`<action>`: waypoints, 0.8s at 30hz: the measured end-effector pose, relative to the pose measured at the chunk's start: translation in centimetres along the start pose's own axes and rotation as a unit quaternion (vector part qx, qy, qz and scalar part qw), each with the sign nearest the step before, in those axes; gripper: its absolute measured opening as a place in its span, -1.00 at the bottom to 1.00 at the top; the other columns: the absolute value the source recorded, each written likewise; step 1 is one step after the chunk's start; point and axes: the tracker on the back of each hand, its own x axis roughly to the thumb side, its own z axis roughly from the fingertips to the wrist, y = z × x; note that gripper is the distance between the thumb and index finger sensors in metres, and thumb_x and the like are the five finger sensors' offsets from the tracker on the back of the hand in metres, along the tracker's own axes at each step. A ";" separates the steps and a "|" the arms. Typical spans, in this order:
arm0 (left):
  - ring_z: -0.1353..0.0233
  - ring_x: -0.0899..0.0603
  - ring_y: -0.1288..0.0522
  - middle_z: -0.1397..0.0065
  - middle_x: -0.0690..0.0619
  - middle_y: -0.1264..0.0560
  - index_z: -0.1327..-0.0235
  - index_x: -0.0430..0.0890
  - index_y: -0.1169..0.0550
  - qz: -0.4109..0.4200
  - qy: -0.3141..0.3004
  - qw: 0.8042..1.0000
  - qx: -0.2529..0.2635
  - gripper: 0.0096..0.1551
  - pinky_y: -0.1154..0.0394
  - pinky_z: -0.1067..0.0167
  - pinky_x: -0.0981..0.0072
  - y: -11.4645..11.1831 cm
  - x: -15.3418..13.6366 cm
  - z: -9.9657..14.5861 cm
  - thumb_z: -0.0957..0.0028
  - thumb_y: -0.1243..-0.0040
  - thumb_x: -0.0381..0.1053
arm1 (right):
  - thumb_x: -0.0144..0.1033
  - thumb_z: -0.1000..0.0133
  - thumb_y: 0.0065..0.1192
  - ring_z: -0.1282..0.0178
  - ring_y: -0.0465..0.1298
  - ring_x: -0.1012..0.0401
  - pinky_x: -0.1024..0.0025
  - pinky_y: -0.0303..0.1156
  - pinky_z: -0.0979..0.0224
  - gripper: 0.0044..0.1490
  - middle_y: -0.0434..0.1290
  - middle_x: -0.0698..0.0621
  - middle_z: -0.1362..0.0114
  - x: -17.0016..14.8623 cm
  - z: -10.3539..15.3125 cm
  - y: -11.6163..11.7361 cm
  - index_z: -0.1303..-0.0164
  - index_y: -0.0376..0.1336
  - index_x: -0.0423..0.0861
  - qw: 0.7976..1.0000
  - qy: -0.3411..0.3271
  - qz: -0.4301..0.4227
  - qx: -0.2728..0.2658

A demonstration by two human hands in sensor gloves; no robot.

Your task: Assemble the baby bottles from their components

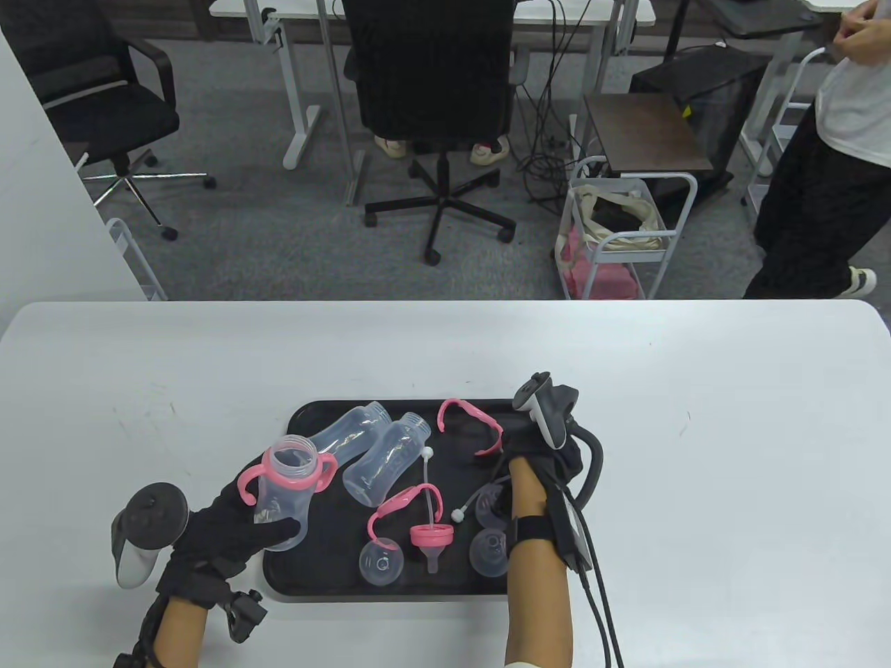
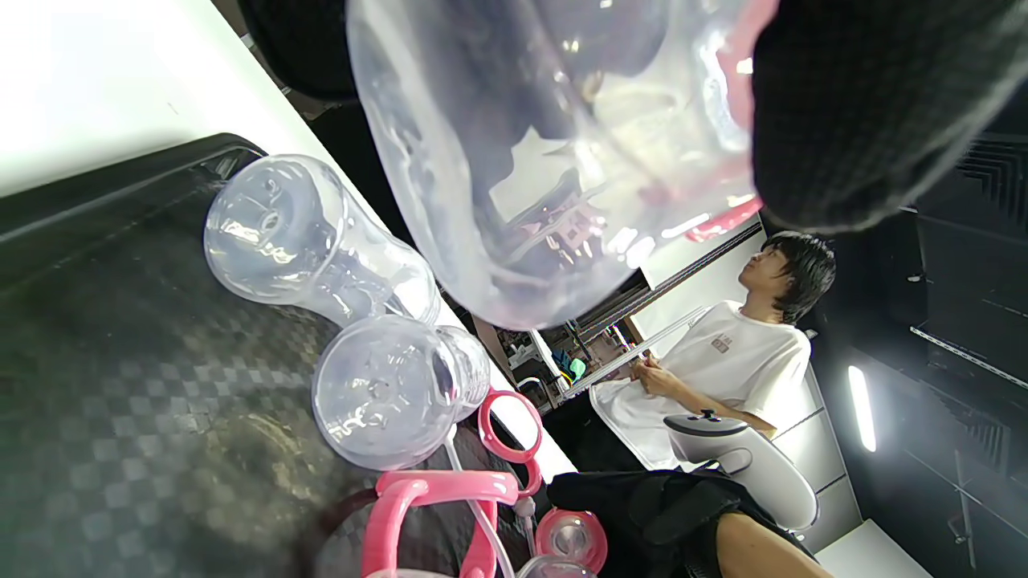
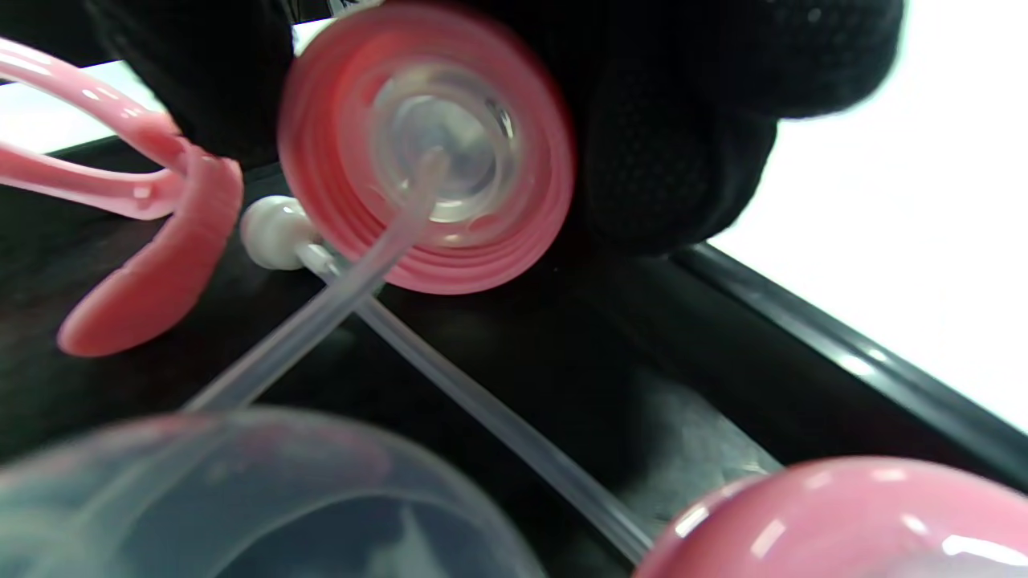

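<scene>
Clear bottle [image 1: 282, 497] with pink handle ring fitted, grasped at its base by the left hand [image 1: 223, 532], held over the tray [image 1: 313, 584] edge. Right hand [image 3: 642, 120] pinches a pink screw collar [image 3: 426, 144] with straw attached. Judged light, rigid, smooth plastic; grip collar rim. Count: three bottles, two loose handle rings, three domed caps visible.

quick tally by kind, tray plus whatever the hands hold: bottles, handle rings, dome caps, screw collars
clear bottles: 3
pink handle rings: 3
clear dome caps: 3
pink screw collars: 2
total: 11
</scene>
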 end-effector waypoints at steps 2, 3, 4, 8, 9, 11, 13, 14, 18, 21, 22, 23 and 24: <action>-0.66 -0.06 -0.40 -0.70 0.24 -0.27 -0.72 0.19 -0.13 0.002 0.000 1.000 0.000 0.20 -0.32 -0.55 -0.19 0.0 0.0 0.0 0.13 -0.47 0.43 | 0.32 -0.16 0.34 0.08 0.65 -0.07 0.21 0.58 0.07 0.13 0.54 -0.34 -0.26 0.0 0.1 0.0 -0.54 0.19 -0.40 1.000 0.001 0.001 0.000; -0.66 -0.06 -0.40 -0.70 0.24 -0.27 -0.72 0.19 -0.12 0.002 0.000 1.000 0.000 0.20 -0.32 -0.55 -0.19 0.0 0.0 0.1 0.13 -0.47 0.43 | 0.32 -0.16 0.36 0.09 0.65 -0.07 0.22 0.58 0.07 0.13 0.53 -0.34 -0.26 0.0 0.0 0.0 -0.53 0.20 -0.40 1.000 0.002 0.000 0.001; -0.66 -0.06 -0.40 -0.70 0.24 -0.27 -0.72 0.19 -0.12 0.002 0.000 1.000 0.001 0.20 -0.32 -0.55 -0.19 0.0 0.0 0.1 0.13 -0.46 0.43 | 0.33 -0.15 0.36 0.09 0.65 -0.06 0.22 0.58 0.06 0.14 0.53 -0.33 -0.26 0.0 0.0 0.0 -0.53 0.19 -0.40 1.000 0.002 -0.001 0.002; -0.66 -0.06 -0.40 -0.70 0.24 -0.27 -0.72 0.19 -0.12 0.008 0.007 1.000 -0.001 0.20 -0.32 -0.55 -0.19 -0.1 -0.4 0.0 0.13 -0.46 0.43 | 0.39 -0.11 0.36 0.14 0.65 0.01 0.28 0.59 0.08 0.24 0.53 -0.30 -0.24 -0.8 -0.2 0.1 -0.52 0.15 -0.45 1.000 -0.002 -0.019 0.007; -0.66 -0.06 -0.40 -0.70 0.24 -0.27 -0.72 0.19 -0.12 0.009 0.008 1.000 -0.002 0.20 -0.32 -0.55 -0.19 -0.1 -0.5 0.1 0.13 -0.47 0.43 | 0.41 -0.10 0.35 0.15 0.66 0.03 0.30 0.59 0.08 0.27 0.53 -0.29 -0.25 -1.3 -0.2 -0.1 -0.52 0.13 -0.46 0.999 -0.005 -0.038 0.012; -0.66 -0.06 -0.40 -0.70 0.24 -0.27 -0.72 0.19 -0.12 0.011 0.009 1.000 -0.001 0.20 -0.32 -0.55 -0.19 -0.1 -0.5 0.1 0.13 -0.46 0.43 | 0.41 -0.10 0.33 0.13 0.65 0.03 0.30 0.59 0.07 0.27 0.51 -0.29 -0.26 -1.9 -0.2 -0.2 -0.53 0.12 -0.45 0.997 -0.010 -0.070 0.023; -0.66 -0.06 -0.40 -0.70 0.24 -0.27 -0.72 0.19 -0.13 0.014 0.008 1.000 0.000 0.20 -0.32 -0.55 -0.19 -0.1 -0.5 0.1 0.13 -0.46 0.43 | 0.42 -0.11 0.32 0.11 0.65 0.04 0.31 0.59 0.05 0.27 0.50 -0.29 -0.28 -2.7 -0.1 -0.4 -0.55 0.10 -0.43 0.994 -0.021 -0.104 0.036; -0.66 -0.06 -0.40 -0.70 0.25 -0.27 -0.72 0.19 -0.12 0.015 0.007 1.000 0.000 0.20 -0.32 -0.55 -0.19 -0.1 -0.5 0.1 0.13 -0.46 0.43 | 0.43 -0.12 0.30 0.10 0.65 0.04 0.30 0.59 0.03 0.27 0.49 -0.28 -0.30 -3.2 0.0 -0.5 -0.56 0.09 -0.42 0.991 -0.027 -0.125 0.045; -0.66 -0.05 -0.40 -0.70 0.25 -0.27 -0.72 0.19 -0.12 0.016 0.007 1.000 -0.001 0.20 -0.32 -0.55 -0.19 -0.1 -0.5 0.1 0.13 -0.46 0.43 | 0.42 -0.14 0.29 0.01 0.63 0.03 0.28 0.57 -0.05 0.25 0.44 -0.28 -0.36 -4.8 0.4 -0.8 -0.60 0.06 -0.37 0.969 -0.058 -0.227 0.083; -0.66 -0.06 -0.39 -0.70 0.24 -0.27 -0.72 0.19 -0.12 0.017 0.008 1.000 0.000 0.20 -0.32 -0.55 -0.19 -0.1 -0.5 0.2 0.13 -0.46 0.43 | 0.39 -0.15 0.29 -0.07 0.60 -0.01 0.20 0.55 -0.14 0.19 0.40 -0.28 -0.41 -5.5 0.7 -0.9 -0.61 0.07 -0.33 0.943 -0.095 -0.295 0.121; -0.66 -0.06 -0.40 -0.70 0.24 -0.27 -0.72 0.20 -0.12 0.018 0.008 1.000 0.001 0.20 -0.32 -0.55 -0.19 -0.1 -0.5 0.2 0.13 -0.46 0.43 | 0.38 -0.15 0.30 -0.09 0.60 -0.02 0.18 0.55 -0.15 0.19 0.39 -0.29 -0.41 -5.7 1.0 -1.0 -0.61 0.08 -0.32 0.930 -0.115 -0.323 0.134; -0.66 -0.05 -0.40 -0.70 0.25 -0.27 -0.72 0.20 -0.12 0.017 0.009 1.000 0.002 0.20 -0.32 -0.55 -0.19 0.0 -0.6 0.2 0.13 -0.46 0.43 | 0.37 -0.15 0.31 -0.10 0.59 -0.03 0.17 0.54 -0.17 0.17 0.39 -0.29 -0.42 -5.8 1.2 -1.0 -0.60 0.09 -0.32 0.920 -0.126 -0.342 0.141; -0.66 -0.05 -0.40 -0.70 0.25 -0.27 -0.72 0.20 -0.12 0.018 0.009 1.000 0.003 0.20 -0.32 -0.55 -0.19 0.0 -0.6 0.2 0.13 -0.46 0.43 | 0.36 -0.16 0.32 -0.11 0.59 -0.04 0.15 0.54 -0.18 0.12 0.38 -0.29 -0.43 -5.9 1.4 -1.0 -0.57 0.13 -0.30 0.912 -0.135 -0.359 0.149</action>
